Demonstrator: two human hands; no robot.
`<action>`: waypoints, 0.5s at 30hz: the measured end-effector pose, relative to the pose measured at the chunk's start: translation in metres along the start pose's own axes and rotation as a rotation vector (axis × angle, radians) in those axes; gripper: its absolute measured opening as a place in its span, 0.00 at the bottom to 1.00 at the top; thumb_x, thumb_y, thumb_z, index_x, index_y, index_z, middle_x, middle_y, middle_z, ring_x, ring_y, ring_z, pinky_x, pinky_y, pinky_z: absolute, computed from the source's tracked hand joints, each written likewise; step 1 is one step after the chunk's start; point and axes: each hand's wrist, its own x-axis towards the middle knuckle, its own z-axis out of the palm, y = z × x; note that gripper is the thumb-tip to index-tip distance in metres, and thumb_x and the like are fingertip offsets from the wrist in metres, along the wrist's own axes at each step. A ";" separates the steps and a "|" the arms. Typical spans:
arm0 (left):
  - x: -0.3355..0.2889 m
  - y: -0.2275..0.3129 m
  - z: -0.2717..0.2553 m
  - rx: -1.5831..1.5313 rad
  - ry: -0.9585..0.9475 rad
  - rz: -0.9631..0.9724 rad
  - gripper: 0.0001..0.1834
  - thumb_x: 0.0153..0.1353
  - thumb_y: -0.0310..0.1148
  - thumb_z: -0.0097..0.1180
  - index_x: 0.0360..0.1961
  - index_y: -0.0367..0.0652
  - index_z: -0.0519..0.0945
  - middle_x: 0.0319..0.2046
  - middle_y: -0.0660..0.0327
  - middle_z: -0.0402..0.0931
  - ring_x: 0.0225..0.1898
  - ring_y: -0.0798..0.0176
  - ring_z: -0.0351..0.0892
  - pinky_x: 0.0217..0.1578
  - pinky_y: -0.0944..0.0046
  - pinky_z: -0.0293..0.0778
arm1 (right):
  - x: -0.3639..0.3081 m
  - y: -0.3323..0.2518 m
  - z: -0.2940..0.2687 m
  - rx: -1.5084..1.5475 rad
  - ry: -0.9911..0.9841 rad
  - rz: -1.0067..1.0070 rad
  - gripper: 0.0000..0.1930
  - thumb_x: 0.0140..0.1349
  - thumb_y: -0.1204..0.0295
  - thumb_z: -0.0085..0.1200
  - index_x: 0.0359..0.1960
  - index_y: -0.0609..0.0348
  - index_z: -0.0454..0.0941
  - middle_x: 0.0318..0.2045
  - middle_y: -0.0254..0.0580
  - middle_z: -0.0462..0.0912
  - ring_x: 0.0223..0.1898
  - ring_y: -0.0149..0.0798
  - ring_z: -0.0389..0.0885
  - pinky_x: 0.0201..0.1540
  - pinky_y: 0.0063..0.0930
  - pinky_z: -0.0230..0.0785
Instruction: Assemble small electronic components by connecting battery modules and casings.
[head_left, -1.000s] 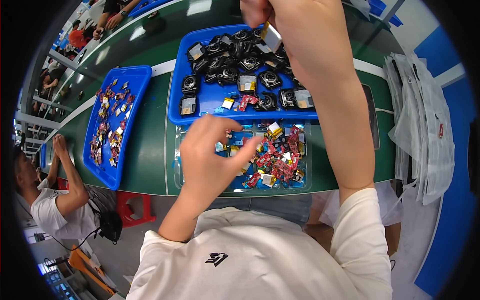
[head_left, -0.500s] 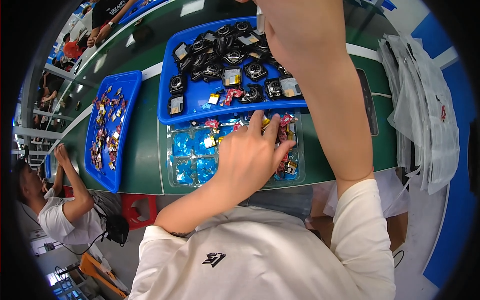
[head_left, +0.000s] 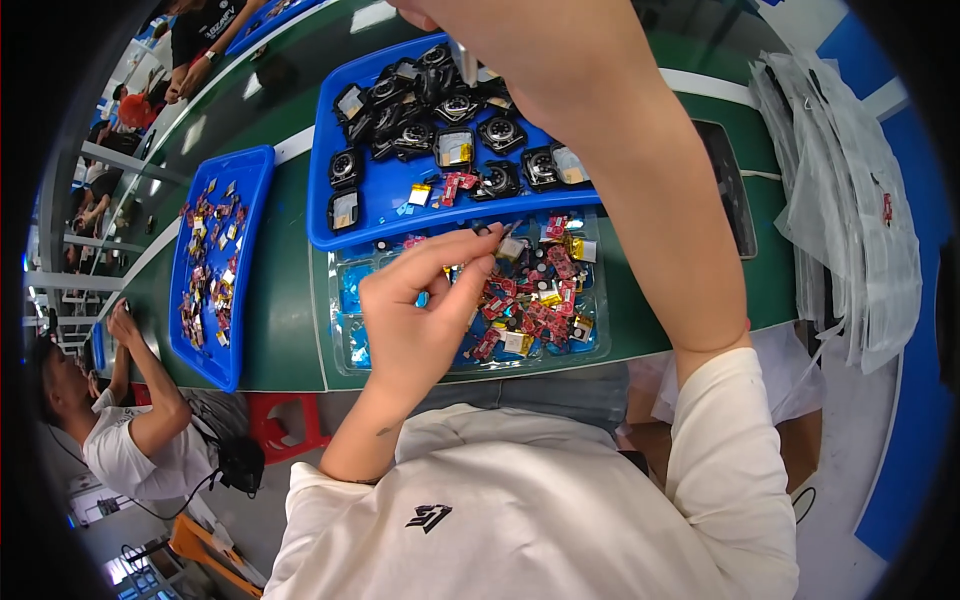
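My left hand [head_left: 420, 300] is over a clear plastic compartment tray [head_left: 345, 368], thumb and forefinger pinched on a small dark piece too small to name. Under and beside it, the tray holds small red circuit boards [head_left: 545, 318], silver-and-yellow battery cells [head_left: 517, 343] and blue film scraps [head_left: 352, 285]. My right arm reaches across a large blue tray [head_left: 322, 200] of black watch cases [head_left: 455, 147]. At the top edge my right hand [head_left: 450, 22] is partly cut off; a shiny metal tool [head_left: 466, 64] sticks out below it, and its kind is unclear.
A narrower blue tray [head_left: 262, 215] of small boards and cells lies left on the green table [head_left: 290, 340]. A dark flat device [head_left: 728, 185] is right of my forearm. White plastic sheets [head_left: 840, 220] hang at right. A co-worker [head_left: 150, 430] sits at left near a red stool [head_left: 285, 425].
My left hand has drawn back to the left from the loose parts and gone from spread fingers to a pinch. My right hand has shifted left and farther over the watch cases.
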 end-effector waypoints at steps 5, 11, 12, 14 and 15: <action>0.007 0.002 -0.006 -0.432 0.140 -0.159 0.09 0.54 0.18 0.61 0.34 0.31 0.74 0.31 0.54 0.82 0.21 0.83 0.70 0.21 0.83 0.59 | 0.000 0.009 0.004 0.067 -0.020 0.093 0.13 0.61 0.69 0.54 0.22 0.66 0.77 0.15 0.28 0.72 0.17 0.17 0.63 0.17 0.16 0.52; 0.007 -0.001 -0.028 0.127 0.145 -0.144 0.09 0.48 0.19 0.65 0.31 0.37 0.79 0.30 0.63 0.81 0.18 0.83 0.62 0.18 0.80 0.55 | -0.002 0.011 0.006 -0.056 0.020 0.039 0.13 0.61 0.70 0.54 0.22 0.66 0.76 0.15 0.27 0.72 0.17 0.17 0.63 0.17 0.16 0.52; 0.007 0.003 -0.026 0.368 0.200 -0.052 0.09 0.45 0.19 0.65 0.30 0.39 0.81 0.30 0.62 0.79 0.20 0.76 0.68 0.19 0.75 0.60 | 0.000 0.012 0.004 -0.050 -0.008 0.040 0.13 0.61 0.70 0.54 0.21 0.66 0.76 0.15 0.28 0.72 0.17 0.17 0.63 0.17 0.16 0.52; 0.003 -0.001 -0.022 0.445 0.201 0.071 0.10 0.44 0.19 0.65 0.30 0.38 0.81 0.29 0.61 0.78 0.22 0.71 0.71 0.21 0.72 0.64 | 0.000 0.013 0.003 -0.046 -0.032 0.043 0.13 0.61 0.70 0.54 0.21 0.65 0.76 0.14 0.28 0.72 0.16 0.17 0.63 0.17 0.16 0.52; 0.000 -0.002 -0.020 0.524 0.205 0.195 0.10 0.44 0.19 0.65 0.30 0.38 0.81 0.28 0.60 0.76 0.24 0.66 0.74 0.23 0.70 0.67 | 0.000 0.014 0.004 -0.057 -0.036 0.046 0.13 0.61 0.70 0.53 0.20 0.65 0.75 0.14 0.28 0.71 0.16 0.17 0.63 0.17 0.17 0.52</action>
